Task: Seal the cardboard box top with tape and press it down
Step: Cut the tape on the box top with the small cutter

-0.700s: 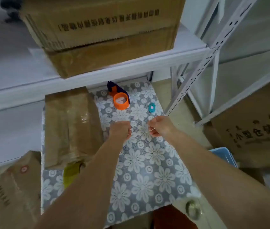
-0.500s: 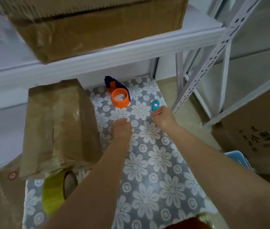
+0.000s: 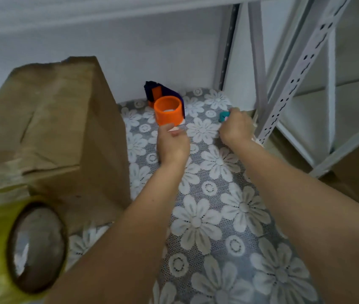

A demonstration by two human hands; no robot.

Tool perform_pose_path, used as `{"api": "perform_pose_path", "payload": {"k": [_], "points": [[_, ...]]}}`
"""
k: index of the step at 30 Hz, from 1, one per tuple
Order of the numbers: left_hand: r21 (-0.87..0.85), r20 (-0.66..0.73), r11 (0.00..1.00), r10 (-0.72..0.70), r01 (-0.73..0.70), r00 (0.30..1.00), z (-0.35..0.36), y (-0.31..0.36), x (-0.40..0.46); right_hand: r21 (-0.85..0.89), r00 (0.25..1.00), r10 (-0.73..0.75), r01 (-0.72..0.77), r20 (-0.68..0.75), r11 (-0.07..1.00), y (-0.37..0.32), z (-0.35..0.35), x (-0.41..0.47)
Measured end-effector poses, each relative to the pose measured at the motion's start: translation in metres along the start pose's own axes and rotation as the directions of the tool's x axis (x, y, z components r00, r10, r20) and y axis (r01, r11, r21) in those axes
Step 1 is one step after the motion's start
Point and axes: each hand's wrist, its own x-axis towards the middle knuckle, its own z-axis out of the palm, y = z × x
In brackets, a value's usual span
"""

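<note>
Hands [image 3: 173,145] [image 3: 235,127] reached curled, grip unclear, over open desk [image 3: 224,216] between box [image 3: 49,132] and shelf post [image 3: 284,88].

The box [image 3: 49,132] stands on the worktop [image 3: 229,216] at the left, the tape roll [image 3: 20,249] before it. A cup [image 3: 168,110] sits behind the hands, shelving [image 3: 284,84] to the right.

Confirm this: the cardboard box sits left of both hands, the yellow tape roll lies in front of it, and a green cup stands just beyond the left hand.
Not quite. In the head view the cup beyond the left hand is orange, not green. The rest holds: the cardboard box sits left of both hands, the right hand included, and the yellow tape roll lies in front of it.
</note>
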Motion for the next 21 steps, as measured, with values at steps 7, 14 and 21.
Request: {"api": "perform_pose_path", "payload": {"k": [7,14,21], "points": [[0.041,0.1,0.992,0.112,-0.117,0.989,-0.034,-0.021,-0.044,0.473,0.993,-0.052,-0.004,0.105,0.881,-0.01,-0.014,-0.055],[0.13,0.369,0.938,0.256,-0.322,0.893,-0.094,-0.015,-0.132,0.848,0.936,-0.118,-0.24,0.331,0.473,-0.032,-0.055,-0.154],[0.096,0.336,0.727,0.619,-0.679,0.71,-0.174,0.001,-0.21,0.874,0.946,-0.2,-0.136,0.254,0.467,-0.054,-0.08,-0.23]]}}
